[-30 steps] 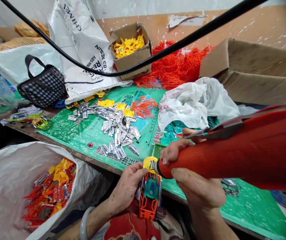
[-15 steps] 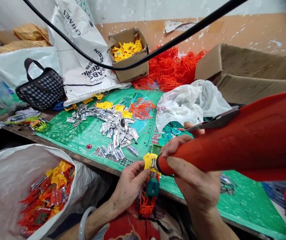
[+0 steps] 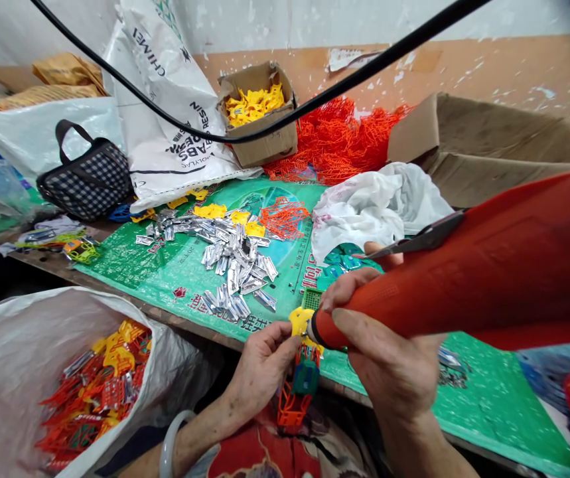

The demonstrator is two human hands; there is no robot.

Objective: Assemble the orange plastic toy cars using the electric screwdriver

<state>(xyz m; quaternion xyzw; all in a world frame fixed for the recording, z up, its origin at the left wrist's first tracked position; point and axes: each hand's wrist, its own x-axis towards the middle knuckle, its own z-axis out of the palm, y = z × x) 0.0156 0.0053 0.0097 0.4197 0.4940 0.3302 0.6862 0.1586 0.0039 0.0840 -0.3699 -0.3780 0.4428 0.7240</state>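
My left hand (image 3: 259, 368) pinches a small toy assembly (image 3: 298, 382) of orange frame, green middle and yellow top piece, held upright over my lap at the table's near edge. My right hand (image 3: 389, 362) is wrapped round the nose of a large red electric screwdriver (image 3: 474, 265). The tool's tip presses against the yellow piece at the top of the assembly. A black cable (image 3: 275, 123) runs from the tool up across the view.
A white sack (image 3: 20, 372) at lower left holds finished orange and yellow pieces. On the green mat (image 3: 165, 265) lie several silver parts (image 3: 235, 255), yellow and orange parts. Behind stand a cardboard box of yellow pieces (image 3: 257, 113), an orange pile (image 3: 339, 136), a checked bag (image 3: 85, 176) and a crumpled white bag (image 3: 379, 199).
The toy assembly has turned slightly in my left hand and sits a little lower. The screwdriver stays pressed on its yellow top. The view shifted a bit.
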